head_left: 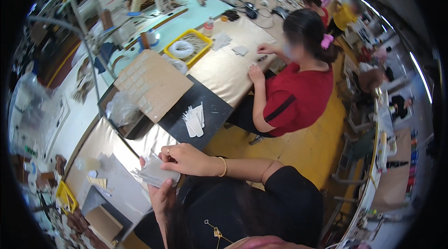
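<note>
Hands gripping a stack of thin white strips.
The left hand is cupping it from below; the right hand is pinching its top near the worktable.

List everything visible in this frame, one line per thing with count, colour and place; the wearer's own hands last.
stack of thin pieces: one, pale grey-white, held in both hands over the near bench.
white strips: one small pile, white, on the black mat.
black mat: one, black, mid-bench.
cardboard sheet: one, brown, with rows of small pale pieces, left of the mat.
yellow tray: one, yellow, holding a white coil, farther along the bench.
clear bag: one, transparent, in a dark bin.
co-worker: one, red top, seated at the bench, hands on the surface.
left hand: under the stack, gripping it.
right hand: on top of the stack, gold bracelet at the wrist.
</note>
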`<action>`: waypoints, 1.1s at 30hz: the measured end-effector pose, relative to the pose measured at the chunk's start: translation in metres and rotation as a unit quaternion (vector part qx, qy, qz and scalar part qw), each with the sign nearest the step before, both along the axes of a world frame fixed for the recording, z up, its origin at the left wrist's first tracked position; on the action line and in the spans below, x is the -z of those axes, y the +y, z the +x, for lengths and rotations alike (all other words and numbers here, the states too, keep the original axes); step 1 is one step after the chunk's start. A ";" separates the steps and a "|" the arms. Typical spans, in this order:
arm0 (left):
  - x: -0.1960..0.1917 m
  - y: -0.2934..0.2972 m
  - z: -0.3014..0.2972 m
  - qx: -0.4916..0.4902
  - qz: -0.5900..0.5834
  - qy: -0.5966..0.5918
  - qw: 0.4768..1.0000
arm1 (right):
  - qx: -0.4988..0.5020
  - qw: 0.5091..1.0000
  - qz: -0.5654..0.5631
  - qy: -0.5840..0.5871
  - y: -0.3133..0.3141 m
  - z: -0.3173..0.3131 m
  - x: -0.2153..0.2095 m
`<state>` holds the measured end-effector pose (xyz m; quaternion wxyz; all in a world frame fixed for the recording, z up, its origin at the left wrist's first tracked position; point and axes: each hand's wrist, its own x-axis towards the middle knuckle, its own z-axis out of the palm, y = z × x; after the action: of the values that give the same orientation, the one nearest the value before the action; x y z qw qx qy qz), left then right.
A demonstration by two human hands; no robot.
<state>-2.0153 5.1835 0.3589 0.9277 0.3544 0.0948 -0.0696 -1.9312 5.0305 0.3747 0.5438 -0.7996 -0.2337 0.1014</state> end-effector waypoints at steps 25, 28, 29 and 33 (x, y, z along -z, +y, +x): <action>0.018 0.019 0.018 0.036 -0.153 0.088 0.984 | 0.285 0.920 0.190 0.190 -0.099 0.082 0.133; 0.015 0.018 0.017 0.013 -0.151 0.082 0.985 | 0.286 0.930 0.091 0.211 -0.102 0.086 0.181; 0.014 0.018 0.016 0.006 -0.151 0.070 0.986 | 0.284 0.934 0.048 0.213 -0.101 0.085 0.194; 0.007 0.021 0.013 0.002 -0.171 0.058 0.984 | 0.280 0.943 -0.151 0.096 -0.092 0.077 0.210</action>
<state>-2.0019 5.2047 0.3518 0.9673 0.1864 0.1348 -0.1072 -1.8541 4.9383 0.1651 0.4430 -0.8919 0.0714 0.0555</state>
